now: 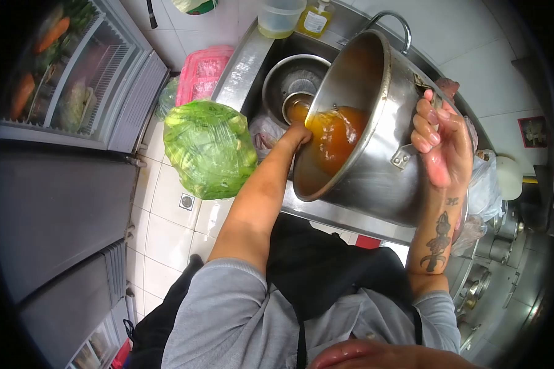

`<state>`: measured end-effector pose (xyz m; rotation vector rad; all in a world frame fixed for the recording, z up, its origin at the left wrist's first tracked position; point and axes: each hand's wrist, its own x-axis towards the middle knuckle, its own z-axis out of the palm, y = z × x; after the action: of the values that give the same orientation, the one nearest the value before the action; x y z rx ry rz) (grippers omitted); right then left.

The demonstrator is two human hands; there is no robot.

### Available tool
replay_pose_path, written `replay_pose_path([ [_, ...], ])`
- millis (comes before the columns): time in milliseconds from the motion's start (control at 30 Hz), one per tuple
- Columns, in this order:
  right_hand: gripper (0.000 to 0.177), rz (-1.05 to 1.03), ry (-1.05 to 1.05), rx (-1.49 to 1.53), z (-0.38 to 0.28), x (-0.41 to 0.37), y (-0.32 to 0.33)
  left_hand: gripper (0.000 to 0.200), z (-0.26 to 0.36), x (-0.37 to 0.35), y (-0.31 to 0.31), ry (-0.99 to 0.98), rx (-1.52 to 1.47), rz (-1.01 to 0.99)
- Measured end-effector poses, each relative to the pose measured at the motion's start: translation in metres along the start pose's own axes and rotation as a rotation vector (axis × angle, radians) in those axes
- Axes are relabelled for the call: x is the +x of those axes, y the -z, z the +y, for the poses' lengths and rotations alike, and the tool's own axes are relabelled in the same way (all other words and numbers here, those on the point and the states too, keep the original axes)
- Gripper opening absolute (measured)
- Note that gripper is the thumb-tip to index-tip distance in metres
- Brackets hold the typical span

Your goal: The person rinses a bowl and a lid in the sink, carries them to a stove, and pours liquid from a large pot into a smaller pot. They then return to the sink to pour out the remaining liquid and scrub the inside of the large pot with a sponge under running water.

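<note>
A large steel pot (366,178) lies tilted over the sink, its mouth facing left. Orange-brown liquid (338,138) pools inside and reaches the lower rim. My right hand (440,132) is closed around the pot's side handle. At the left rim, my left hand (298,133) is closed on the edge, with its fingertips partly hidden. Just beyond that hand, a small metal bowl (287,109) with brownish liquid sits inside a wider steel basin (276,80).
The steel sink (234,67) surrounds the basin. Bagged green vegetables (209,150) lie to the left, near a pink basket (203,71). A plastic tub (280,18) and a bottle of yellow liquid (314,18) stand behind. A refrigerator (68,190) is at far left.
</note>
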<state>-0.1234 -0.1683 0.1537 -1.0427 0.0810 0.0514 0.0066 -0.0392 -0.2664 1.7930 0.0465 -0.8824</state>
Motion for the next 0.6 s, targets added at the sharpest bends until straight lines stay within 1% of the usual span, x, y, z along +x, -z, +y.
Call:
replay_pose_path([
  [67, 0.024, 0.002, -0.006, -0.027, 0.002, 0.004, -0.005, 0.025, -0.008, -0.015, -0.007, -0.082, -0.188, 0.092],
  [167, 0.025, -0.013, -0.018, -0.01, 0.005, 0.011, -0.015, 0.024, 0.037, -0.065, 0.004, 0.038, -0.101, 0.066],
  [200, 0.025, -0.013, -0.023, -0.02, 0.005, 0.013, -0.02, 0.021, 0.031, -0.052, -0.005, 0.175, -0.196, 0.108],
  [267, 0.025, -0.009, -0.028, -0.041, 0.006, 0.015, -0.03, 0.017, 0.018, -0.05, -0.009, 0.019, -0.172, -0.019],
  [333, 0.025, -0.016, -0.043, -0.091, 0.003, 0.02, -0.039, 0.015, 0.016, -0.053, -0.015, -0.015, -0.169, -0.117],
  [367, 0.025, -0.017, -0.051, -0.115, 0.002, 0.022, -0.043, 0.014, 0.034, -0.072, -0.014, 0.033, -0.177, -0.153],
  [433, 0.024, -0.016, -0.051, -0.183, -0.001, 0.025, -0.048, 0.015, 0.034, -0.059, -0.034, -0.003, -0.227, -0.145],
  [467, 0.024, -0.016, -0.051, -0.217, -0.003, 0.026, -0.05, 0.015, 0.008, -0.019, -0.061, -0.085, -0.275, -0.1],
  [533, 0.025, 0.001, -0.067, -0.225, -0.005, 0.026, -0.053, 0.016, 0.005, -0.007, -0.073, -0.136, -0.319, -0.075],
  [600, 0.026, 0.026, -0.074, -0.248, -0.007, 0.026, -0.054, 0.017, 0.046, -0.042, -0.057, -0.079, -0.311, -0.121],
])
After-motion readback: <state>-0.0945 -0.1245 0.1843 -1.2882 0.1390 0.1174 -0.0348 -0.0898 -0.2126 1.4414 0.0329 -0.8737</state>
